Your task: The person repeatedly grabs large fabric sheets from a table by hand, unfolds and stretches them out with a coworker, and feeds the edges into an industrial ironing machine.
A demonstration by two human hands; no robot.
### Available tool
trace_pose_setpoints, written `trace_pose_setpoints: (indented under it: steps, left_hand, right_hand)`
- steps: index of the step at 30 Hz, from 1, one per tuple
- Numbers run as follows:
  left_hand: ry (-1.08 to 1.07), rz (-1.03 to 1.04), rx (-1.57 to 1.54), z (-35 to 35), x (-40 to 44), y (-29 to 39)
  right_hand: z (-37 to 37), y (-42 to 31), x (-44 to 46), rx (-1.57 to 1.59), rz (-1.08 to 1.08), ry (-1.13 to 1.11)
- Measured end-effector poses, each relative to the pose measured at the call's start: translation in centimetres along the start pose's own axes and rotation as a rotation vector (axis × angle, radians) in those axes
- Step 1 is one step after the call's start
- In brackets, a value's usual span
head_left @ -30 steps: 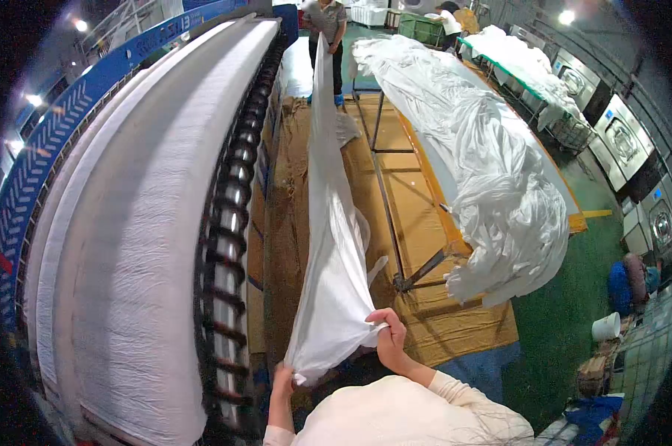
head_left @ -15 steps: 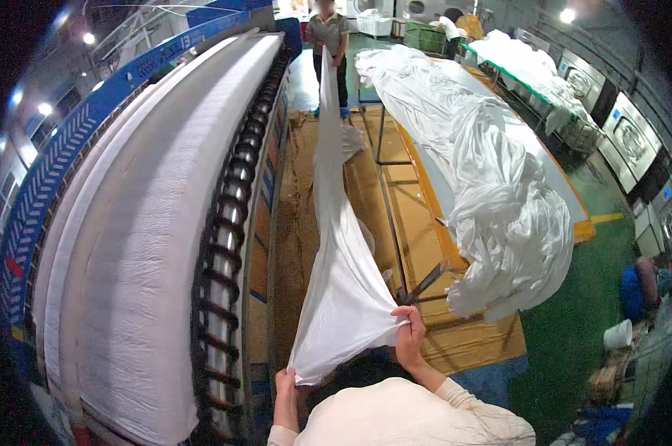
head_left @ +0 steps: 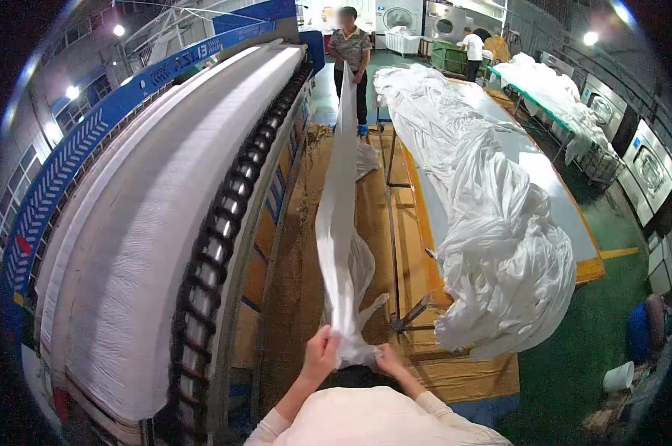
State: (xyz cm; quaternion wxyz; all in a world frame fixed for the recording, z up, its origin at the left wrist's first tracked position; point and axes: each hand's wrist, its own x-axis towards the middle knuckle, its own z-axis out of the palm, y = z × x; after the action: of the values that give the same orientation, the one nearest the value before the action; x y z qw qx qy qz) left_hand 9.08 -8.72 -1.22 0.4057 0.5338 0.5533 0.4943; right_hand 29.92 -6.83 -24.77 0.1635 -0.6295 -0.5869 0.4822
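A long white sheet (head_left: 339, 193) stretches down the aisle between me and a co-worker (head_left: 350, 48), who grips its far end. My left hand (head_left: 321, 353) is closed on one near corner of the sheet. A short way to the right, my right hand (head_left: 388, 360) pinches another part of the near edge. Between the hands the cloth sags in a bunch, and a loose fold hangs down along its right side.
At the left runs a flatwork ironer (head_left: 128, 253) with a white bed and a dark spiral roller (head_left: 221, 241). On the right, a table (head_left: 590, 269) bears heaped white linen (head_left: 499, 223). Brown floor covering (head_left: 291, 297) lies below. Another person (head_left: 472, 52) stands far back near washing machines.
My hands have come closer together, the left one moving right and up, the right one left and down. The near end of the sheet has narrowed from a spread triangle. The view has shifted.
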Motion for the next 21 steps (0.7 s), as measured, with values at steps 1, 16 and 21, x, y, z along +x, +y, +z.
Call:
trace_pose_setpoints:
  steps: [1,16,21]
  left_hand:
    - [-0.055,0.056,0.036,1.3,0.8,0.5]
    - [-0.118,-0.166,-0.045,2.2,-1.1,-4.2]
    - [0.045,-0.367,-0.286,0.7,-2.1,-5.4]
  right_hand:
    - [0.2,0.1,0.1,-0.392,-0.084,-0.111]
    - [5.0,7.0,2.5,-0.111,0.034,0.094]
    - [5.5,5.5,1.0,-0.076,0.025,0.332]
